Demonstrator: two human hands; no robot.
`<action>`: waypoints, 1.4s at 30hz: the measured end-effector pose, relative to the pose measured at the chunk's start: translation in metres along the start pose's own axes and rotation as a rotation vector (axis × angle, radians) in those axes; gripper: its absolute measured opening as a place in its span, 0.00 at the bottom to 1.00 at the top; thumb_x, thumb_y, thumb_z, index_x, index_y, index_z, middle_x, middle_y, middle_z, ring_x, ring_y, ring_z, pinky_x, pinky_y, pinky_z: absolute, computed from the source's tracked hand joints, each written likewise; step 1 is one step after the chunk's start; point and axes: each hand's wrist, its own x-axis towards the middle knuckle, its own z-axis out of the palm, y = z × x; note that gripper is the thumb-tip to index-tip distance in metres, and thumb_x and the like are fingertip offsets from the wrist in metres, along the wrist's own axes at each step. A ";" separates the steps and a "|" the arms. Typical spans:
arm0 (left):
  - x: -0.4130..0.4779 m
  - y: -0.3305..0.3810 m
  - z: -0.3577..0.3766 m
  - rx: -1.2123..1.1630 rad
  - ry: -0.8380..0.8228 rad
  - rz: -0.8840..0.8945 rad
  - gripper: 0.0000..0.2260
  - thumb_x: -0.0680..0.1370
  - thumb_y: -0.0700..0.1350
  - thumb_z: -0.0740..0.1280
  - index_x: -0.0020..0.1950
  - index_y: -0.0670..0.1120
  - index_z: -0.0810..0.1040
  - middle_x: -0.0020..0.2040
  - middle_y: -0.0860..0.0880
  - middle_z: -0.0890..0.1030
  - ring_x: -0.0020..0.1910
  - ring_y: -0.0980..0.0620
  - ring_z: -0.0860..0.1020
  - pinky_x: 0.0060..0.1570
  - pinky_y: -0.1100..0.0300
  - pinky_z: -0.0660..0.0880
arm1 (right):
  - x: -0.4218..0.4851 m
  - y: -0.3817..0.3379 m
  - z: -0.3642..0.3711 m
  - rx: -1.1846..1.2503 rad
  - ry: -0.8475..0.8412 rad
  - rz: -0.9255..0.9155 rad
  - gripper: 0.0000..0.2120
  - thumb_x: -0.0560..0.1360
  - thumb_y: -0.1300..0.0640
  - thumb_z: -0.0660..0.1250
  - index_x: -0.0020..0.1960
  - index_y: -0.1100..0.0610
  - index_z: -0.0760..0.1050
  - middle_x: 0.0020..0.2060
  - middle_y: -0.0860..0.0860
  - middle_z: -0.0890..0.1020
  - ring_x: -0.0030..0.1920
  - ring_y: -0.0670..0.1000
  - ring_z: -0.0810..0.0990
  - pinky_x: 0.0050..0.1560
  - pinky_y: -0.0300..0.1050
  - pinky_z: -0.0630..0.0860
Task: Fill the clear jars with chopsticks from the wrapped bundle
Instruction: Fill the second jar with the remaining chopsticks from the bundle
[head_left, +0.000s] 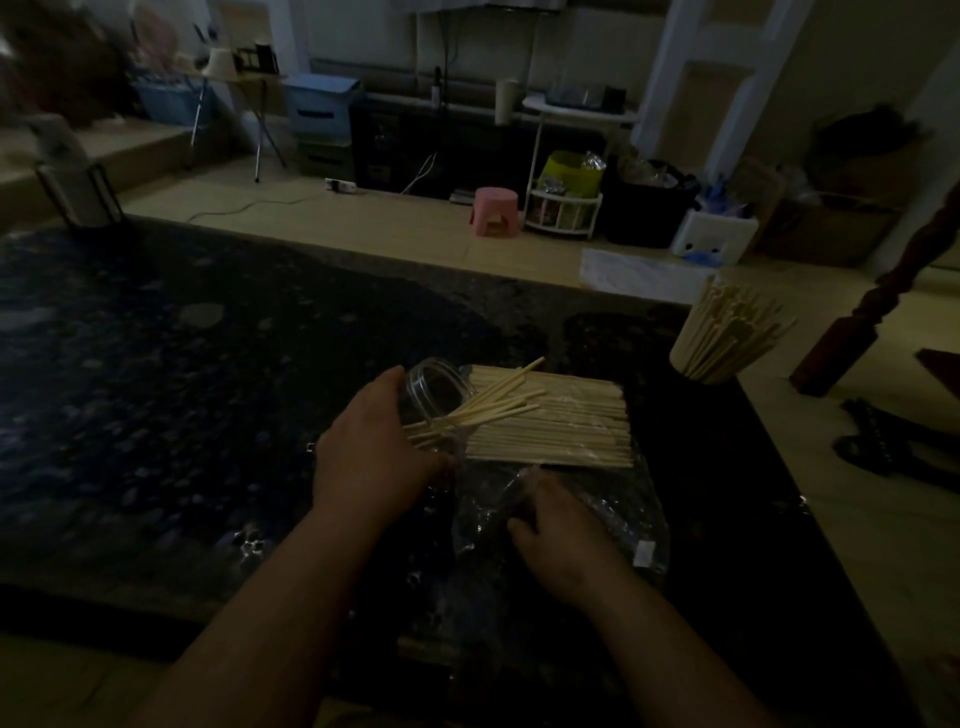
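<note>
We're tilting the jar (434, 389) toward the bundle (550, 431) w/ left hand (374, 457), fingers (387, 387) wrapping it, so sticks (493, 408) slide in. Our right hand (561, 530) is resting on the wrap (618, 499), prob. to pin it; can't tell if its fingers are pinching.

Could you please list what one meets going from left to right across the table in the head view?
In order: left hand → tilted clear jar → flat bundle of chopsticks → full jar of chopsticks. The right hand shares the bundle's span, so it is left out.
</note>
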 end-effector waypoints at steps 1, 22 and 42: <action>0.000 0.000 0.000 -0.003 0.000 -0.007 0.47 0.61 0.56 0.79 0.76 0.53 0.61 0.72 0.50 0.70 0.67 0.49 0.71 0.66 0.48 0.70 | 0.002 0.000 0.003 0.001 0.015 0.021 0.31 0.80 0.48 0.59 0.78 0.54 0.52 0.77 0.51 0.56 0.77 0.49 0.54 0.76 0.46 0.53; 0.010 -0.002 0.003 -0.057 -0.028 -0.044 0.49 0.60 0.56 0.80 0.76 0.53 0.61 0.72 0.50 0.70 0.68 0.49 0.70 0.66 0.46 0.69 | 0.077 -0.007 -0.008 -0.441 -0.120 0.068 0.24 0.76 0.42 0.62 0.69 0.49 0.65 0.70 0.52 0.66 0.69 0.58 0.66 0.70 0.56 0.62; 0.009 -0.002 0.004 -0.071 -0.039 -0.027 0.48 0.60 0.56 0.80 0.75 0.53 0.61 0.71 0.50 0.71 0.67 0.50 0.71 0.66 0.47 0.70 | 0.072 -0.009 -0.007 -0.446 -0.085 0.134 0.17 0.80 0.53 0.56 0.68 0.55 0.69 0.68 0.57 0.70 0.67 0.59 0.71 0.67 0.53 0.69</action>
